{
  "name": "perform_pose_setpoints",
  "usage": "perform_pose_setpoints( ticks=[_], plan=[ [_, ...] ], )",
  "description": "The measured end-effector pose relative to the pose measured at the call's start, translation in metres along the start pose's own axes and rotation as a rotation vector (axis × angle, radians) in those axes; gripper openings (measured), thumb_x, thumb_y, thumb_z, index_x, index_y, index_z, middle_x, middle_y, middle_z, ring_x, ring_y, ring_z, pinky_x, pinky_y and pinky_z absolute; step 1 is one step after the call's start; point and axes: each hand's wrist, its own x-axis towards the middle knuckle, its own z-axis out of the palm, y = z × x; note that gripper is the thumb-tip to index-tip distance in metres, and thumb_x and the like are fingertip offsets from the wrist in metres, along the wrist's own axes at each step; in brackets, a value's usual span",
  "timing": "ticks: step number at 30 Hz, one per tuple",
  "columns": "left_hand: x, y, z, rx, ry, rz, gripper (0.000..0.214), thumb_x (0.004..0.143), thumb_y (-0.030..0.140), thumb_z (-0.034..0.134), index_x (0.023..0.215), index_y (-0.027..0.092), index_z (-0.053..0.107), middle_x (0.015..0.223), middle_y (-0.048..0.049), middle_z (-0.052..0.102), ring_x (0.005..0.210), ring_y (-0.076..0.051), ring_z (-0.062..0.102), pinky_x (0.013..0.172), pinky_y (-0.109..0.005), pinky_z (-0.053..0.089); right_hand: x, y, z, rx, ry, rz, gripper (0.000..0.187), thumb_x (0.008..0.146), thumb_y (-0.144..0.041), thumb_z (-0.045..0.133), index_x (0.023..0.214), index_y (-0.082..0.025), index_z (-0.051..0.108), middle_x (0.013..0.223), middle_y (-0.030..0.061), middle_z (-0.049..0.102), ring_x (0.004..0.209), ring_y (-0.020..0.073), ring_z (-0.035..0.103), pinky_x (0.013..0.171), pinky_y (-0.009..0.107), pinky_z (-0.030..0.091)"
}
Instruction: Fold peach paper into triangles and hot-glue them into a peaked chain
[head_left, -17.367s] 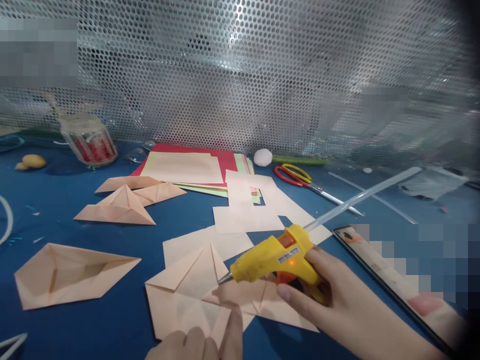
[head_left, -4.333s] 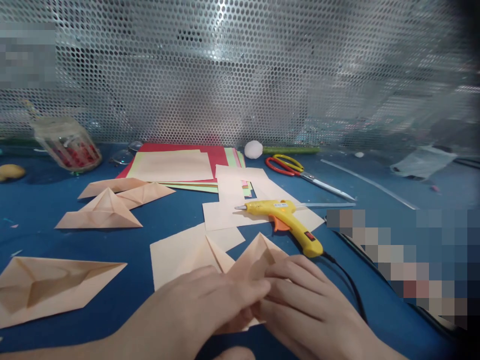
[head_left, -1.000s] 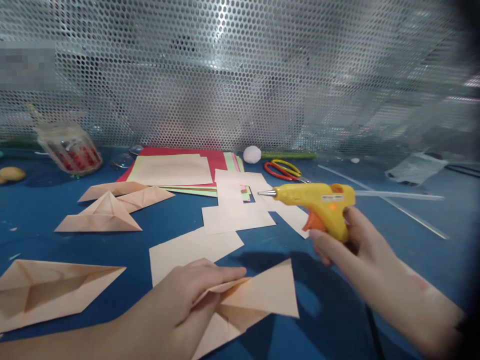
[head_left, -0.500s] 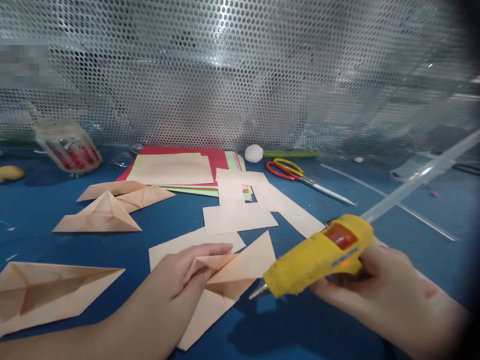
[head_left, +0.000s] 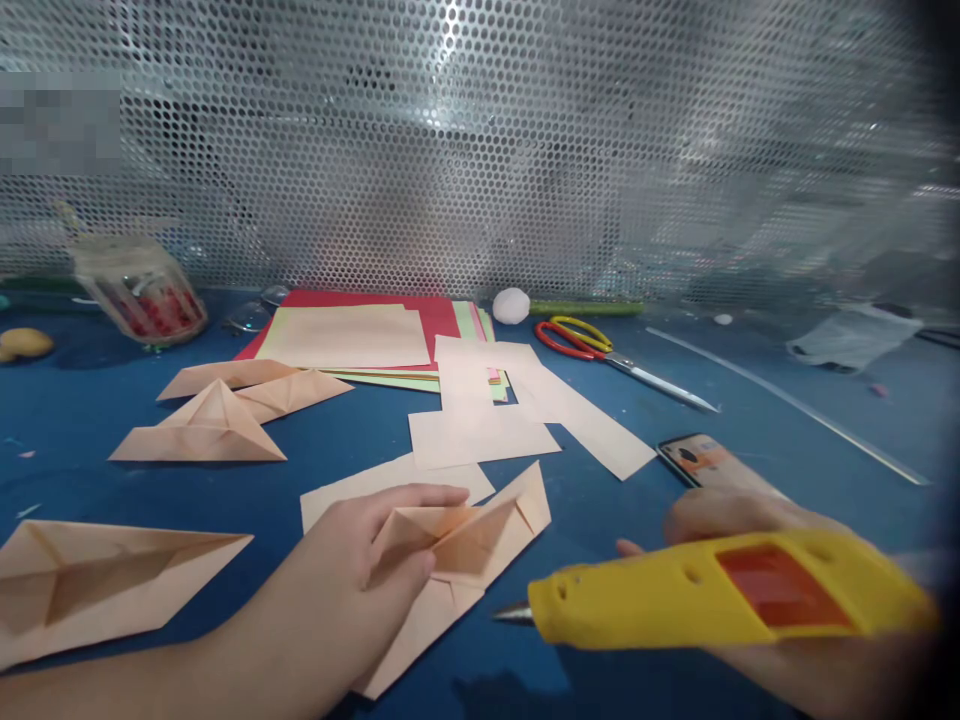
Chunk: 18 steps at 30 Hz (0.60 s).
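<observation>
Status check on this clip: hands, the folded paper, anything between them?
Left hand holding a flap of the folded paper open. Right hand gripping the yellow glue gun, nozzle beside the paper, not touching. Nothing in between.

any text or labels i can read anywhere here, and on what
No text can be read anywhere.
Yellow glue gun in the right hand: no label faces the camera.
Flat card beside it: an orange print, too blurred to read.
Jar: no legible label.
Folded paper under the left hand: blank.
</observation>
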Motion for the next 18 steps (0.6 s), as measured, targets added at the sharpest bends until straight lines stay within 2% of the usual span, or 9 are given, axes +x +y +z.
perform_pose_setpoints(
  ticks=[3,7,11,14,18],
  plan=[
    [0.002,0.004,-0.001,-0.001,-0.023,0.023,0.043,0.082,0.034,0.051,0.117,0.031,0.075,0.123,0.0060,0.073,0.122,-0.022,0.065,0.108,-0.033,0.048,0.015,-0.003,-0.007,-0.016,0.045,-0.183,0.039,0.104,-0.051,0.045,0.073,-0.028,0.048,0.044,-0.0097,0.054,0.032,0.0073,0.051,0.035,0.019,0.039],
    [0.004,0.005,0.000,-0.052,-0.034,0.082,0.042,0.081,0.032,0.050,0.111,0.028,0.078,0.123,0.0046,0.074,0.120,-0.022,0.066,0.106,-0.029,0.048,0.019,-0.001,-0.008,-0.015,-0.094,-0.288,0.030,0.102,-0.039,0.055,0.076,-0.028,0.045,0.047,-0.0109,0.052,0.035,0.0069,0.052,0.044,0.017,0.044],
    [0.004,0.007,-0.002,-0.053,-0.062,0.047,0.043,0.081,0.033,0.054,0.117,0.030,0.076,0.122,0.0033,0.074,0.123,-0.026,0.064,0.110,-0.036,0.046,0.012,-0.004,0.001,0.045,-0.103,-0.217,0.024,0.102,-0.037,0.053,0.081,-0.028,0.047,0.053,-0.0096,0.059,0.039,0.0090,0.055,0.046,0.022,0.043],
    [0.006,0.009,-0.002,-0.048,-0.036,0.031,0.045,0.079,0.033,0.056,0.120,0.030,0.074,0.119,0.0009,0.076,0.126,-0.030,0.062,0.110,-0.042,0.047,0.007,-0.009,0.008,0.067,-0.078,-0.164,0.032,0.106,-0.045,0.042,0.080,-0.027,0.048,0.053,-0.0082,0.058,0.041,0.0101,0.057,0.045,0.024,0.040],
    [0.007,0.010,-0.001,-0.045,0.025,-0.002,0.047,0.078,0.033,0.057,0.123,0.031,0.073,0.117,0.0001,0.076,0.126,-0.031,0.062,0.109,-0.044,0.047,0.005,-0.013,0.013,0.110,-0.072,-0.110,0.042,0.106,-0.057,0.034,0.082,-0.027,0.051,0.056,-0.0063,0.062,0.043,0.0113,0.060,0.046,0.026,0.041]
  ],
)
